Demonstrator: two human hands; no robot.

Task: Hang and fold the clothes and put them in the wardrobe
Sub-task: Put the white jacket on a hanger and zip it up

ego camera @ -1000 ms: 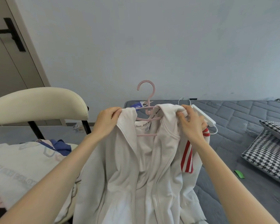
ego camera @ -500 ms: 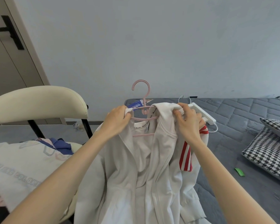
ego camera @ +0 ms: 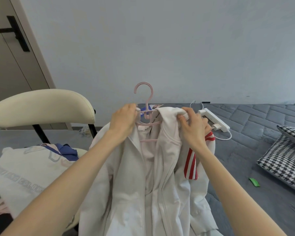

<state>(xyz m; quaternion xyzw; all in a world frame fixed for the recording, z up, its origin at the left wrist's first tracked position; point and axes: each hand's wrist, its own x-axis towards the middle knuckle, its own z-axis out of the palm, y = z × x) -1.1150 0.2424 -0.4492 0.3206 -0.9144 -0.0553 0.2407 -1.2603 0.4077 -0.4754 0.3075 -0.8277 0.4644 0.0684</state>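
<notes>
A white zip jacket (ego camera: pixel 150 176) with red-striped cuffs hangs open in front of me on a pink plastic hanger (ego camera: pixel 146 99), whose hook stands up above the collar. My left hand (ego camera: pixel 123 121) grips the jacket's left shoulder at the hanger's left end. My right hand (ego camera: pixel 192 126) pinches the collar and right shoulder fabric. The hanger's right arm is hidden under the cloth.
A cream chair (ego camera: pixel 41 106) at left carries a pile of clothes (ego camera: pixel 24 169). A grey quilted bed (ego camera: pixel 255 126) lies behind, with a white power strip (ego camera: pixel 215 120), houndstooth pillows (ego camera: pixel 286 160) and a green scrap (ego camera: pixel 254 182). A door (ego camera: pixel 8 53) stands far left.
My left hand has slid inward along the shoulder toward the hanger's neck. The hanger and jacket shifted slightly left, and my right hand regripped the collar.
</notes>
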